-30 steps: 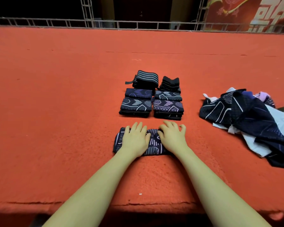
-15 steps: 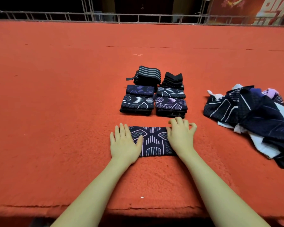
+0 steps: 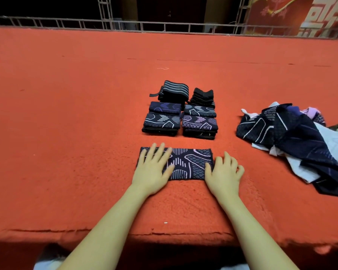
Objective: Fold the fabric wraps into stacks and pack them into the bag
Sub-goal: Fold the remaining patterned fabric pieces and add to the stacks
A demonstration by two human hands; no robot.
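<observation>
So both hands are down on the folded dark navy wrap with the white line-and-diamond pattern (image 3: 189, 162), which lies flat on the orange-red felt-covered table (image 3: 66, 133) right at the near edge. The left hand (image 3: 154, 168) lies flat on the wrap's left end, fingers straight and spread, gripping nothing. The right hand (image 3: 223, 172) sits at the wrap's right end, mostly on the felt just beside it, thumb against the fabric edge, fingers loosely bent; I can't tell if it has hold of anything.

Compared to half a second ago, the hands have slid apart a bit: the left one has moved up onto the cloth instead of hanging off its left corner, and the right one has come off the top of the wrap toward its right edge. More of the pattern in the middle shows now. The wrap itself looks about the same shape, maybe a bit flatter.

Just past it are the finished stacks of folded dark wraps (image 3: 180, 114), two columns side by side, unchanged. Off to the right, well apart, is the loose heap of unfolded navy and white wraps (image 3: 300, 141), also unchanged.
</observation>
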